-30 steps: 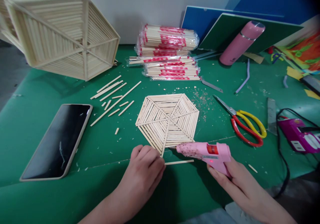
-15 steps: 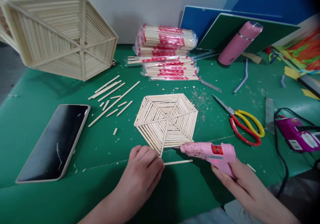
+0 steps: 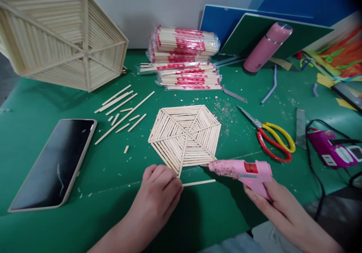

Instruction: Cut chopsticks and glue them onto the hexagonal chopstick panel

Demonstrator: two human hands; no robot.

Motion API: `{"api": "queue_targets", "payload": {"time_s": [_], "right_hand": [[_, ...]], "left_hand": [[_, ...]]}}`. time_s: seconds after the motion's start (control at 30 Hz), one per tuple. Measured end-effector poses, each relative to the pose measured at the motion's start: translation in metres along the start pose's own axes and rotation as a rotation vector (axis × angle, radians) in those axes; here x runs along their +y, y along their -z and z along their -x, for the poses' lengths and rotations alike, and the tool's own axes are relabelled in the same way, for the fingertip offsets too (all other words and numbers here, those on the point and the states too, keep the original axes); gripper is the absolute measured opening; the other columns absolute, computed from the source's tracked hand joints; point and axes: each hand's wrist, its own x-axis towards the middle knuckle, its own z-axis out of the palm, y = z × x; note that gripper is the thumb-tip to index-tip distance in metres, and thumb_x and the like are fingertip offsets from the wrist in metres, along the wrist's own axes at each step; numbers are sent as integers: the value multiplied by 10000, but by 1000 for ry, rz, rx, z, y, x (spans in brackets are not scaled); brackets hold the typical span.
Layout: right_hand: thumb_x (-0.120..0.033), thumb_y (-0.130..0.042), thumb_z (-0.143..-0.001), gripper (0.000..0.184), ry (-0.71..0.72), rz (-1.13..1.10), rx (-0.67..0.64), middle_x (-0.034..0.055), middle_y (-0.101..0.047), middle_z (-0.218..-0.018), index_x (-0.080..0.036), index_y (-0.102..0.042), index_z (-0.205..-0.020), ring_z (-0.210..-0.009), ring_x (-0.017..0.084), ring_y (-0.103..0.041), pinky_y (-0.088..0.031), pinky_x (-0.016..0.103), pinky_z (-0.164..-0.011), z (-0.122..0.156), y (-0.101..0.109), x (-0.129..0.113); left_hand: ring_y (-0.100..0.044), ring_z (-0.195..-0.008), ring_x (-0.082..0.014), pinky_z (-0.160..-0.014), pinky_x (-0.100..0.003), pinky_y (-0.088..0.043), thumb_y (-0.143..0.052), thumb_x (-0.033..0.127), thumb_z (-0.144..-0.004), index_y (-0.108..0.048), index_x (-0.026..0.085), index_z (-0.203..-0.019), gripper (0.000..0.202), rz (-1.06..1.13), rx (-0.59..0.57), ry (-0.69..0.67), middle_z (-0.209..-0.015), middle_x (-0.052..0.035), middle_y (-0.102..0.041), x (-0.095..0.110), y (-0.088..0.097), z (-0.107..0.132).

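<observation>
A flat polygonal panel of thin wooden sticks, with spokes meeting at its middle, lies on the green table. My left hand is closed at the panel's near corner, its fingers on one end of a loose wooden stick that points right. Wrapped around the handle of a pink hot glue gun is my right hand. The gun's nozzle points left, close to the panel's near right edge, and a small red light glows on its body. My left fingertips are partly hidden.
Left are cut stick pieces and a phone. A larger stick structure stands behind them. Plastic-wrapped chopsticks lie at the back. Right are scissors, a pink bottle, a metal strip and a purple device with cord.
The glue gun in my right hand has shifted slightly right, along the panel's near edge. My left hand keeps its hold on the stick. The whole view has shifted slightly.
</observation>
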Motion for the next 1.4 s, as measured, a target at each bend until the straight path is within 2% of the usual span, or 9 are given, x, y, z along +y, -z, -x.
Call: {"api": "queue_targets", "payload": {"time_s": [0.3, 0.47, 0.67, 0.83, 1.03, 1.23, 1.4], "right_hand": [[-270, -413, -865, 180, -4, 4, 56, -33, -552, -638, -234, -451, -1037, -514, 120, -490, -418, 208, -475, 3, 6, 5], [-278, -418, -861, 183, 4, -12, 64, -26, -564, -651, -226, -461, -1031, -520, 122, -509, -424, 206, -478, 2, 6, -2], [-275, -395, -872, 103, -2, -50, 13, -39, -509, -592, -217, -474, -838, -492, 103, -474, -389, 186, -456, -4, 5, -9], [-286, -421, -860, 154, -3, 8, 79, -33, -538, -621, -218, -475, -987, -505, 110, -498, -409, 190, -463, 0, 7, -5], [-279, -426, -856, 105, 3, 28, 103, -39, -528, -594, -223, -472, -931, -484, 112, -486, -405, 195, -447, 4, 8, -1], [-273, -397, -875, 185, -13, 12, 56, -42, -520, -614, -225, -425, -1051, -504, 111, -483, -419, 193, -463, 6, 9, 4], [-275, -402, -871, 133, -20, -3, 78, -53, -496, -585, -232, -441, -991, -479, 107, -461, -405, 189, -443, 7, 10, 5]], "left_hand": [[-420, -739, -147, -709, -338, -309, -425, 132, -832, -537, 179, -760, 141, -10, 16, -2, -756, -9, -509, -2, -1, 0], [-426, -733, -146, -708, -341, -303, -415, 127, -837, -525, 182, -755, 148, -10, 19, 0, -749, -5, -511, -2, -1, -1], [-430, -737, -148, -718, -343, -304, -413, 129, -835, -524, 182, -755, 147, -8, 32, -3, -746, -4, -514, -2, -2, -2], [-434, -740, -144, -725, -333, -311, -420, 132, -828, -528, 180, -744, 144, -22, 41, -7, -743, -2, -515, -1, -1, -1], [-436, -733, -147, -719, -336, -316, -423, 125, -821, -524, 180, -732, 145, -36, 31, -4, -742, -5, -514, -2, -1, -2], [-430, -735, -143, -723, -337, -314, -425, 121, -823, -522, 182, -734, 145, -20, 22, 9, -742, -1, -514, -1, 0, -2], [-426, -733, -146, -723, -346, -309, -413, 118, -829, -509, 179, -727, 153, -23, 14, 13, -740, -2, -506, -1, -1, -1]]}}
